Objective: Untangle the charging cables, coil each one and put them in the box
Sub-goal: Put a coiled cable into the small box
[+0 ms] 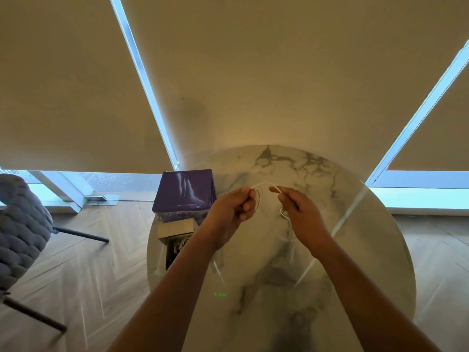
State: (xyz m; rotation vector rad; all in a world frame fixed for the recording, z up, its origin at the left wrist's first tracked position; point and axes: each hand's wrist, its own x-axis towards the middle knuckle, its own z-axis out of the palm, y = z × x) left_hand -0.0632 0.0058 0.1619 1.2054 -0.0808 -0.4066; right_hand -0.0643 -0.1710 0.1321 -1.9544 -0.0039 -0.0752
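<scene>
Purple glossy box (184,190) and open cardboard box (175,231) at round marble table (355,250) edge; my left hand (229,212) and right hand (302,214) pinch thin white cable (262,184) arched between them.

The open cardboard box (175,237) is partly hidden by the left forearm — its tangled contents too small to tell.

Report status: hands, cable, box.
Both hands up over the table. Left hand grips a coil, right hand pinches the white cable arching between. Box open at left, cables inside. Nothing in the way.
</scene>
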